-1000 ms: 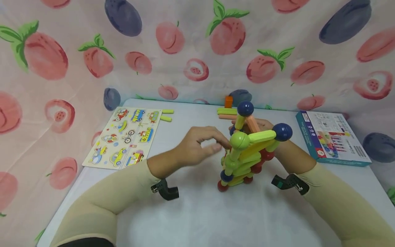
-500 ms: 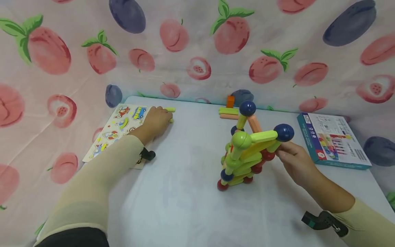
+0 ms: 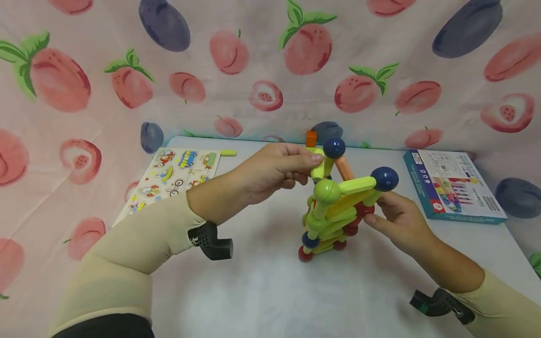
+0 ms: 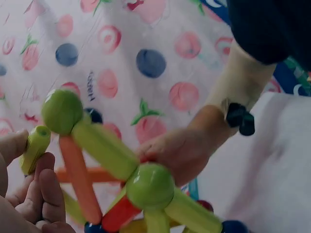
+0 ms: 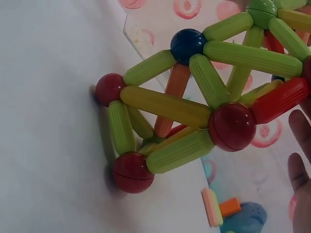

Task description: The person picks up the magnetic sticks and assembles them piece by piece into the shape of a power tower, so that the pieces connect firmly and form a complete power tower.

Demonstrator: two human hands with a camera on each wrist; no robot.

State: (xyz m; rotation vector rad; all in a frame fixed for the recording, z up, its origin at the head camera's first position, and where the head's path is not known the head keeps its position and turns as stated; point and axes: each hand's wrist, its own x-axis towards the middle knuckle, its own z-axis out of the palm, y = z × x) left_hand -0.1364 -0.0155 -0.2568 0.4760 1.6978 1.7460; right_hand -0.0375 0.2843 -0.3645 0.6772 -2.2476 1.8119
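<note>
A tall structure of coloured magnetic rods and balls [image 3: 334, 220] stands on the white table. My left hand [image 3: 274, 171] pinches a short green magnetic rod [image 4: 35, 148] between thumb and fingers, just left of the tower's upper blue ball [image 3: 334, 147]. In the left wrist view this rod is apart from the nearby green ball [image 4: 63, 111]. At the structure's right side, my right hand [image 3: 403, 225] holds it by a red ball [image 3: 364, 209] with thumb and fingers. Only part of those fingers [image 5: 299, 170] shows at the right wrist view's edge.
A picture puzzle board [image 3: 169, 176] lies at the left, with one green rod [image 3: 228, 153] beside its far corner. A flat teal box [image 3: 456, 188] lies at the right. Behind the tower are an orange block [image 3: 311, 138] and, in the right wrist view, a peach rod [image 5: 211, 207].
My left hand went from the tower to the rods by the puzzle board, then returned with one green rod. My right hand moved from behind the tower to its right side.
</note>
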